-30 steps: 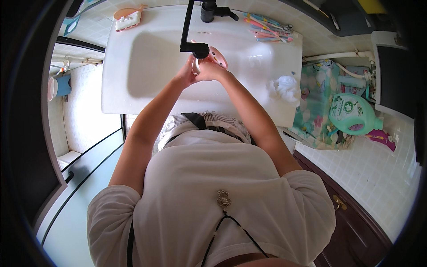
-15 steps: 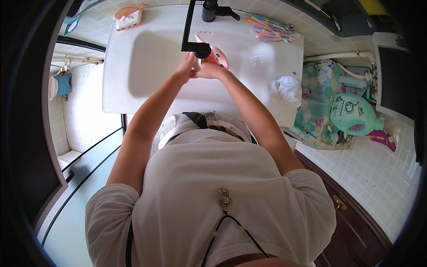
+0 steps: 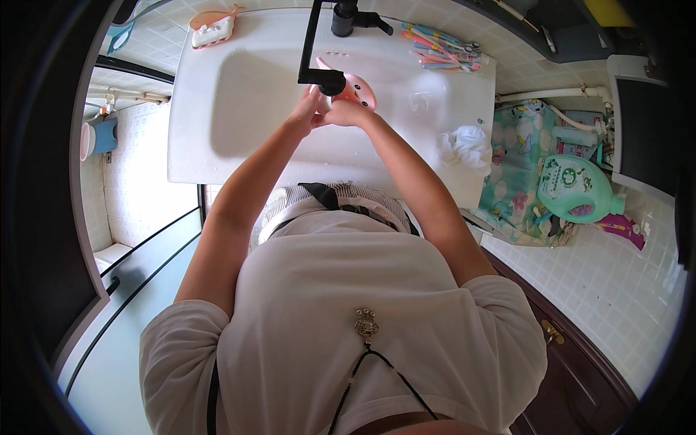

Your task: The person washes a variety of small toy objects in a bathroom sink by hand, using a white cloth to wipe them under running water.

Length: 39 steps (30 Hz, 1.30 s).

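Observation:
Both my hands meet beneath the black faucet spout (image 3: 332,81), over the white sink. Between them is a pink whale-shaped soap dish (image 3: 364,88) with dark eye spots and a tail that sticks up at its far left side. My right hand (image 3: 345,114) closes round the dish's near edge. Against its left side my left hand (image 3: 307,112) is closed too, its fingers partly covered by the spout. The spout also covers the middle of the dish.
An orange whale-shaped dish with white soap (image 3: 212,32) sits at the sink's far left corner. Several toothbrushes (image 3: 442,51) lie at the far right. A crumpled white cloth (image 3: 467,147) rests on the right rim (image 3: 464,181). Farther right stands a green jug (image 3: 578,187).

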Motion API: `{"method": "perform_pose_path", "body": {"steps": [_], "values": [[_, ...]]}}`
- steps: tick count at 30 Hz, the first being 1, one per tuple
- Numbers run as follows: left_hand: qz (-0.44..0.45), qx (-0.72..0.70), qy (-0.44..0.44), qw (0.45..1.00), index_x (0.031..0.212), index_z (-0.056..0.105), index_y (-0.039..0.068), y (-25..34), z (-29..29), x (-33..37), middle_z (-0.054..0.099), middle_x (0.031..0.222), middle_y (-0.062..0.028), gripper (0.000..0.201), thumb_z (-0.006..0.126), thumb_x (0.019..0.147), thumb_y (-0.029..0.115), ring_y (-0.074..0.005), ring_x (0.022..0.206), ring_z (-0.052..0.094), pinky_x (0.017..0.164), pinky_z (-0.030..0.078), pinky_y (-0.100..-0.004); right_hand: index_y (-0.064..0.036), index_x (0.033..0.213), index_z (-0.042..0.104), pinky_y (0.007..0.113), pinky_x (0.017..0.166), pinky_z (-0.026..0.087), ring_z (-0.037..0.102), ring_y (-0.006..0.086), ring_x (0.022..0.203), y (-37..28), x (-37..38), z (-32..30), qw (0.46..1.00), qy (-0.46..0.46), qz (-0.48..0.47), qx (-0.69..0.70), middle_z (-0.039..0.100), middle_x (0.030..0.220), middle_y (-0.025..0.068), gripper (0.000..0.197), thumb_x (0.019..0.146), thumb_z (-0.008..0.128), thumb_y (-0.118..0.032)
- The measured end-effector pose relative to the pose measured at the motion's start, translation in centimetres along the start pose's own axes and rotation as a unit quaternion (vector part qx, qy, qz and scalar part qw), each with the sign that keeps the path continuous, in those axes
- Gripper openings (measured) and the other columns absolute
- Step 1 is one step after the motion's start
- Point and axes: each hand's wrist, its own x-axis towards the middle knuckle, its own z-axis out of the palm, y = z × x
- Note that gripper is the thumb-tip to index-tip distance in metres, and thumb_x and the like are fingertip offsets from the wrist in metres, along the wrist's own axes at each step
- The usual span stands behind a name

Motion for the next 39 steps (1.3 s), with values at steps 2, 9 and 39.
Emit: {"method": "perform_pose_path", "body": {"steps": [2,9,39], "values": [[-0.013,-0.054,-0.033,0.998,0.132,0.027,0.026,-0.1,0.1,-0.1,0.044,0.122,-0.0066,0.052,0.035,0.089,0.055,-0.0233,0.098,0.056,0.077,0.052,-0.0404,-0.0105,0.131,0.034,0.033,0.085,0.043,0.053,0.0271,0.104,-0.1,-0.2,0.0,1.0,0.006,0.006,0.013,0.053,0.114,0.0171,0.077,0.062,0.066,-0.013],[0.001,-0.144,-0.12,0.982,0.134,0.024,0.025,-1.4,-0.5,1.5,0.042,0.123,-0.0076,0.055,0.037,0.089,0.055,-0.0251,0.101,0.055,0.079,0.052,-0.0408,-0.0089,0.129,0.037,0.033,0.087,0.042,0.051,0.0277,0.107,0.4,-0.1,0.7,0.987,0.134,-0.082,0.045,0.048,0.119,0.0169,0.073,0.064,0.066,-0.021],[-0.003,-0.169,-0.129,0.977,0.132,0.036,0.018,-1.1,-2.5,-3.5,0.044,0.127,-0.0035,0.057,0.047,0.087,0.051,-0.0237,0.118,0.045,0.089,0.045,-0.0441,0.0005,0.079,0.064,0.03,0.07,0.042,0.051,0.0135,0.077,4.6,1.6,1.8,0.789,0.251,0.146,0.542,0.058,0.076,0.0039,0.053,0.077,0.062,-0.053]]}}
